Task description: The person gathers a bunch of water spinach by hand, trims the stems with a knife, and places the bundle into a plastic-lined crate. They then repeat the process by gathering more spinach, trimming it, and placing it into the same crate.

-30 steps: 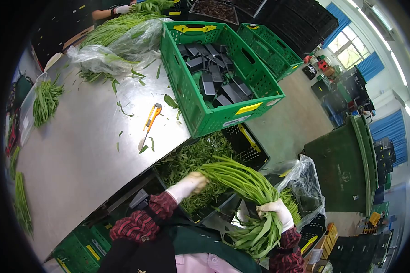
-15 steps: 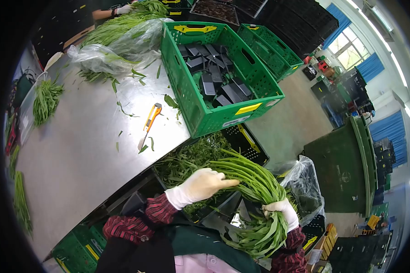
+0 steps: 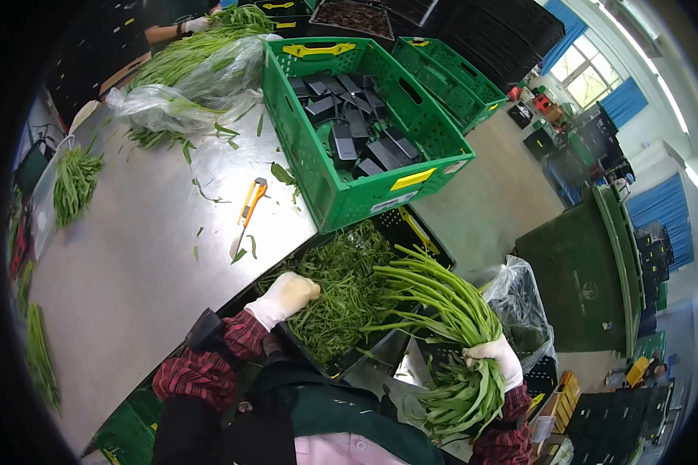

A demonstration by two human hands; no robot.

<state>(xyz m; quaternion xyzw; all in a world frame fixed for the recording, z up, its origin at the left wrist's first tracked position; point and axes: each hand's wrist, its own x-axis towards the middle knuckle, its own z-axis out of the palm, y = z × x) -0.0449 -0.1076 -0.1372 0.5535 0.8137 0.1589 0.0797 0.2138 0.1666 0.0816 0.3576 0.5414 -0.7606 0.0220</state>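
Note:
My right hand (image 3: 495, 361), in a white glove, is wrapped round a thick bunch of water spinach (image 3: 442, 298). The stems fan out to the upper left, and the leaves hang below my fist. My left hand (image 3: 293, 294), gloved too, is closed over the left side of a black crate (image 3: 411, 232) filled with loose trimmed leaves (image 3: 345, 279). What its curled fingers hold, if anything, is hidden. On the metal table (image 3: 155, 271) lies an orange utility knife (image 3: 250, 208) with its blade out, scraps of leaf beside it.
A green crate (image 3: 329, 194) of black devices stands at the table's edge. Behind it are more green crates (image 3: 457, 85). A heap of greens (image 3: 194, 58) in plastic lies at the back, by another person's gloved hand (image 3: 197, 25). A green bin (image 3: 574, 271) stands right.
My left hand has left the stems and moved left and down over the loose leaves, its fingers curling in. My right hand has shifted slightly right with the bunch.

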